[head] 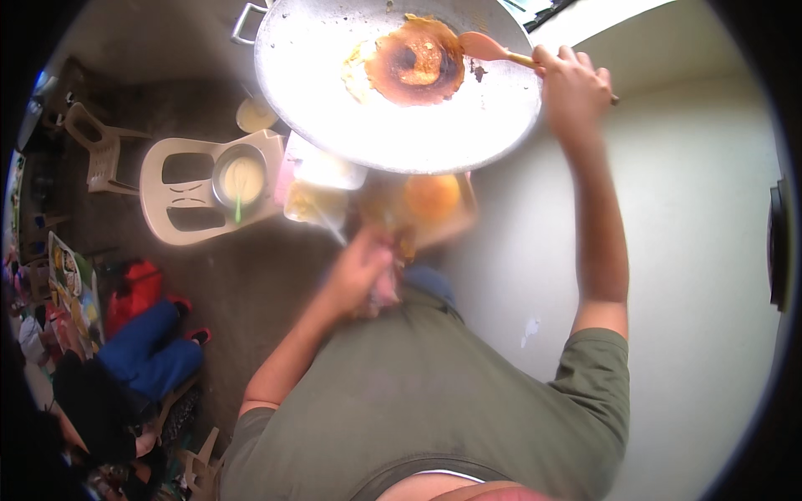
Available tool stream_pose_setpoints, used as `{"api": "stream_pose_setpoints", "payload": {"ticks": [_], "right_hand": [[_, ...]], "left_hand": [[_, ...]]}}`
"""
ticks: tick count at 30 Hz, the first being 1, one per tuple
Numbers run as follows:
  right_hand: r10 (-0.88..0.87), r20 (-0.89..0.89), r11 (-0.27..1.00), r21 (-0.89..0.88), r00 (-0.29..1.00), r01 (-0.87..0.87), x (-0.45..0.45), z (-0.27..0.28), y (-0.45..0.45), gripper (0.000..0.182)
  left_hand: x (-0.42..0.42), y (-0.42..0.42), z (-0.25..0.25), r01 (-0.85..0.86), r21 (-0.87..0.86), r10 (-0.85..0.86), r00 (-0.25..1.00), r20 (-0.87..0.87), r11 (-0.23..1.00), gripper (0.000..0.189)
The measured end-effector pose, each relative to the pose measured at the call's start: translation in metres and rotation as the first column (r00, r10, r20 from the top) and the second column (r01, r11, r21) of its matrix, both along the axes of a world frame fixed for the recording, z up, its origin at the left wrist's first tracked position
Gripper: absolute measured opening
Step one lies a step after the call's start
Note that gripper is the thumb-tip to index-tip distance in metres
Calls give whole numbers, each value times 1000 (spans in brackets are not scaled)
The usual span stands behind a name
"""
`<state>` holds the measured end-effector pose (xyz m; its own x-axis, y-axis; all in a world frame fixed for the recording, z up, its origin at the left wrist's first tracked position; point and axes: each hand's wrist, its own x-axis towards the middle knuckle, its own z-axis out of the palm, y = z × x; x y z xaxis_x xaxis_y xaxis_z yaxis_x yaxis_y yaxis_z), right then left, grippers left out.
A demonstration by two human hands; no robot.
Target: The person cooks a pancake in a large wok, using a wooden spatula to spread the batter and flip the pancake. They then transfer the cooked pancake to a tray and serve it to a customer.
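Observation:
In the head view, my right hand [573, 81] grips the wooden handle of an orange-headed spatula [485, 47] over the right side of a large, wide metal pan [401, 141]. The spatula's head touches or nearly touches the right edge of a round, browned, pancake-like food [420, 59]. Low in front of my body, my left hand [363, 269] is closed on a pinkish, crumpled item [383, 275], perhaps a cloth; blur hides its exact kind. Just beyond that hand, a blurred tray [463, 213] holds a round orange-yellow piece [432, 195].
A beige plastic chair [153, 188] at the left bears a metal bowl [219, 169] of pale batter with a green-handled whisk [238, 210]. Beside it are plastic containers [307, 216]. A pale wall [689, 250] is at the right. A person in blue trousers [147, 357] sits at the lower left.

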<state>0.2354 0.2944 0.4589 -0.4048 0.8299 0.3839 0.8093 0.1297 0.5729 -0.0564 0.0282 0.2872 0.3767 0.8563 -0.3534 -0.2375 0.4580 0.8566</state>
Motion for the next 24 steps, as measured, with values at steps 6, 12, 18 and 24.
{"api": "stream_pose_setpoints", "payload": {"ticks": [6,12,18,24], "right_hand": [[-159,-256,979,-167,953,119,-11,42,-19,11],[161,-254,974,-113,954,-194,-73,-12,-9,16],[147,-118,982,-98,982,-158,-90,-21,68,20],[110,-342,907,-349,933,-234,-99,-13,139,25]], "left_hand": [[-5,1,11,4,-64,-3,1000,16,998,25],[-5,0,13,14,-39,-14,1000,-3,999,27],[-11,-3,18,-64,-1,64,995,-76,998,38],[-17,-15,2,-209,-89,213,976,38,974,52]]}}
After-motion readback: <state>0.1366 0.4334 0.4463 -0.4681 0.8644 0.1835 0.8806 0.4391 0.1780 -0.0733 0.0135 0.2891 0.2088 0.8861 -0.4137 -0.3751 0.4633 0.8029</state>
